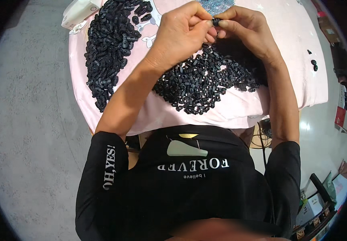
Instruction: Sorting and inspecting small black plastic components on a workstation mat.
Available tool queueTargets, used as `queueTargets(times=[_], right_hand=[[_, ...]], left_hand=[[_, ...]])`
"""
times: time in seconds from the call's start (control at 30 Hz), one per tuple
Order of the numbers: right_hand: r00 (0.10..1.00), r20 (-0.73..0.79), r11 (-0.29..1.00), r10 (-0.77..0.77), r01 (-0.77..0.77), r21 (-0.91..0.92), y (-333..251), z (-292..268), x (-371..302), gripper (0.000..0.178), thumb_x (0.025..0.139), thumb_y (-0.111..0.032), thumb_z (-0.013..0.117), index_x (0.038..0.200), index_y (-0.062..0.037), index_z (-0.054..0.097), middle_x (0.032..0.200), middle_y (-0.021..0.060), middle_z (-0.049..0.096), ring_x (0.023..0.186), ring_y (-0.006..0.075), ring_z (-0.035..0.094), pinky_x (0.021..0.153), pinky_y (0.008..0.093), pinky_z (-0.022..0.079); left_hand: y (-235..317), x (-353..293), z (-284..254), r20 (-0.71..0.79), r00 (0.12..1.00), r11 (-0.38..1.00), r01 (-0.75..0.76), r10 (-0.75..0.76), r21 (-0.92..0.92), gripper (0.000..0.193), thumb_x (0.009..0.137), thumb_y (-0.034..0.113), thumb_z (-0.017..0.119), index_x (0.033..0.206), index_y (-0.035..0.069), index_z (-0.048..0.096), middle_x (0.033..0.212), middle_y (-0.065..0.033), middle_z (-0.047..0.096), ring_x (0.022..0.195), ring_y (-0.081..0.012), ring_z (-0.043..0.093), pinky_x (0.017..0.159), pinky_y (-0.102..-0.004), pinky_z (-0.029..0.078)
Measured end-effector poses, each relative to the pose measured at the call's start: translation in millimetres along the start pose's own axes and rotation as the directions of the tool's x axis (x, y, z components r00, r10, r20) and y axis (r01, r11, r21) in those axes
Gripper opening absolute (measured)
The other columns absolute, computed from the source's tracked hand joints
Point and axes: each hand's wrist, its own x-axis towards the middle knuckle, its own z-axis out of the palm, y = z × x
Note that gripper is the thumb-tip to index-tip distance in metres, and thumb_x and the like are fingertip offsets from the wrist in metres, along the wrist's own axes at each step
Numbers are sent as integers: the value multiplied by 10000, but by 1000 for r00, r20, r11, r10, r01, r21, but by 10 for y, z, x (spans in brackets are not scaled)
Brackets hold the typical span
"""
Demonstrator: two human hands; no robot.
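Over the far side of the table, my left hand (181, 35) and my right hand (249, 30) meet fingertip to fingertip. Pinched between both thumbs and forefingers is a small black plastic piece (216, 22) that looks like a cord lock; the fingers cover part of it. Below the hands spreads a heap of loose small black plastic parts (197, 84), partly shaded by my right arm. Left of my left forearm lies a long heap of larger black pieces (108, 52), similar to the held one. Just beyond my fingertips is a pile of tiny silvery-blue bits (217, 5), too small to name.
A pink patterned cloth (302, 86) covers the table. A white box (79, 13) stands at the far left corner. A few single black pieces (315, 65) lie near the right edge. Boxes and bags (312, 209) sit on the floor at right, with a dark cable beside the table.
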Motion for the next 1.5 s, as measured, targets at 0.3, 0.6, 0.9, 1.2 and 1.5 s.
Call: queueTargets(times=[0.3,0.6,0.9,1.2,1.5], right_hand=[[998,59,993,-34,27,111,-39,-57,10,209,988,-127,680,1152,-1,713,964,37,716,829,98,648,784,255,544],[597,224,533,-770,410,741,255,6,335,246,989,-56,666,1210,-4,572,995,92,705,805,132,664,760,262,551],[988,150,904,20,-82,419,-123,52,97,299,967,-52,691,1235,2,569,1002,109,712,790,139,671,738,262,558],[553,280,516,-785,331,790,371,59,490,359,951,-25,694,1281,22,562,1007,122,721,785,150,690,724,257,568],[974,227,874,6,-116,473,-38,9,94,351,958,-33,689,1282,27,566,999,108,721,797,147,696,734,259,576]], left_hand=[[-58,45,-96,191,979,959,119,-70,-256,82,1019,9,580,1097,-4,559,970,-83,718,803,-88,666,714,-207,548],[-25,49,-107,170,975,989,-132,141,-62,237,940,91,704,1174,53,713,864,3,655,762,-75,638,666,-252,527],[-4,35,-160,276,937,958,-257,215,125,348,947,114,722,1293,84,696,815,44,562,721,-54,534,648,-212,466],[-28,41,-104,214,917,909,-377,338,179,276,911,111,764,1178,53,727,763,14,588,694,-72,556,618,-232,466],[27,22,-27,145,899,856,-438,413,275,207,888,96,771,1082,38,729,748,-1,616,634,-86,567,595,-247,480]])
